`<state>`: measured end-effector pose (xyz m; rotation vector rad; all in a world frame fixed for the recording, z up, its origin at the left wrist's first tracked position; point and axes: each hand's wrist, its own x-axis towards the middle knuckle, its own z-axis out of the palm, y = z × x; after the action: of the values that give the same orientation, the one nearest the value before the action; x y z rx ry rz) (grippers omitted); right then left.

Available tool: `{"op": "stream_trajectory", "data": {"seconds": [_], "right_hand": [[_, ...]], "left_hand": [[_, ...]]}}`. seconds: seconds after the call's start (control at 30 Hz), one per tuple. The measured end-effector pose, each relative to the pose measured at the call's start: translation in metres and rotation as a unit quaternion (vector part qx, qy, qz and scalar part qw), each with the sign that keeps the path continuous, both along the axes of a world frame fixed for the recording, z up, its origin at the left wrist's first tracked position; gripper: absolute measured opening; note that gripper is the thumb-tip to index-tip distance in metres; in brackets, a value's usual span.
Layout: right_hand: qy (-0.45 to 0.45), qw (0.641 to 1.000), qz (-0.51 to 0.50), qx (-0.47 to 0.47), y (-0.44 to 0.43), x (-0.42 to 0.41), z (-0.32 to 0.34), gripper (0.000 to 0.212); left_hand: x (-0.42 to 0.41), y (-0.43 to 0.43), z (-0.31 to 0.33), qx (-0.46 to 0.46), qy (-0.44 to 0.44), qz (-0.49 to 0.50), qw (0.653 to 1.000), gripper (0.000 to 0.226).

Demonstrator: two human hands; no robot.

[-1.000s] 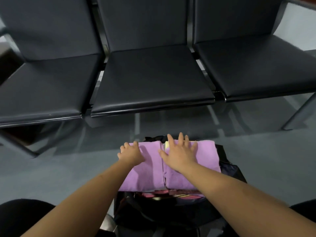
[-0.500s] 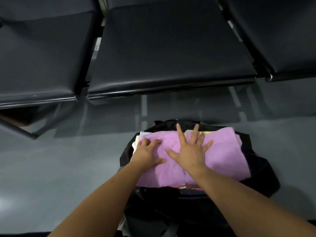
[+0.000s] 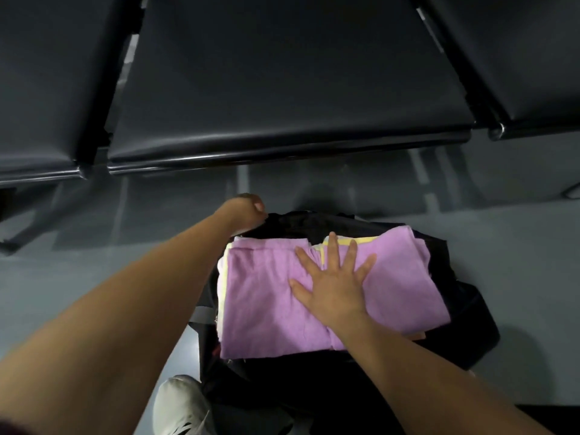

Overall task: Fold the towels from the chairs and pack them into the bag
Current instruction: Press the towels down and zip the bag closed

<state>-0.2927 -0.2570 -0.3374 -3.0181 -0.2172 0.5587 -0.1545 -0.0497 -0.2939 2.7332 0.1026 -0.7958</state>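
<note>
My left hand [image 3: 246, 211] is off the towel now, fingers curled on the black bag [image 3: 314, 222] at its far rim. My right hand [image 3: 334, 291] lies flat, fingers spread, pressing the purple towel [image 3: 260, 309], topmost in the bag's mouth. Packing looks nearly finished; closing is likely next.

Bag [image 3: 464, 309] sits on floor [image 3: 94, 262], in front of chairs [image 3: 282, 73]. Towels [image 3: 266, 293] stacked in bag, rising above its rim. Right hand [image 3: 335, 290] flat on top of towels. Left hand [image 3: 241, 215] grips bag's far-left rim. Shoe [image 3: 179, 406] near-left of bag.
</note>
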Motion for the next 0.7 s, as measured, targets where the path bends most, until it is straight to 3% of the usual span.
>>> {"op": "stream_trajectory", "data": {"seconds": [0.1, 0.17, 0.3, 0.4, 0.53, 0.63, 0.7], "right_hand": [[0.009, 1.0, 0.006, -0.019, 0.0, -0.002, -0.004, 0.085], [-0.001, 1.0, 0.004, -0.019, 0.002, -0.002, -0.006, 0.084], [0.003, 1.0, 0.006, -0.026, 0.002, 0.001, -0.009, 0.083], [0.001, 1.0, 0.002, -0.022, 0.004, 0.002, -0.007, 0.083], [0.034, 0.999, 0.008, -0.021, 0.001, 0.006, -0.003, 0.088], [0.035, 0.999, -0.002, -0.002, 0.0, 0.005, -0.001, 0.088], [0.034, 0.999, -0.004, 0.0, 0.0, 0.004, 0.001, 0.088]], "left_hand": [[0.011, -0.009, -0.016, 0.013, 0.066, -0.038, 0.997, 0.045], [0.013, -0.009, -0.029, 0.019, 0.065, -0.057, 0.996, 0.05], [0.011, -0.007, -0.045, 0.022, 0.029, -0.093, 0.995, 0.039], [0.012, -0.005, -0.035, -0.04, -0.028, -0.049, 0.998, 0.032], [0.009, 0.003, -0.001, -0.129, -0.085, -0.032, 0.987, 0.046], [-0.002, 0.002, 0.018, -0.142, -0.081, -0.075, 0.984, 0.052], [-0.011, -0.002, 0.024, -0.133, -0.079, -0.098, 0.983, 0.044]]}}
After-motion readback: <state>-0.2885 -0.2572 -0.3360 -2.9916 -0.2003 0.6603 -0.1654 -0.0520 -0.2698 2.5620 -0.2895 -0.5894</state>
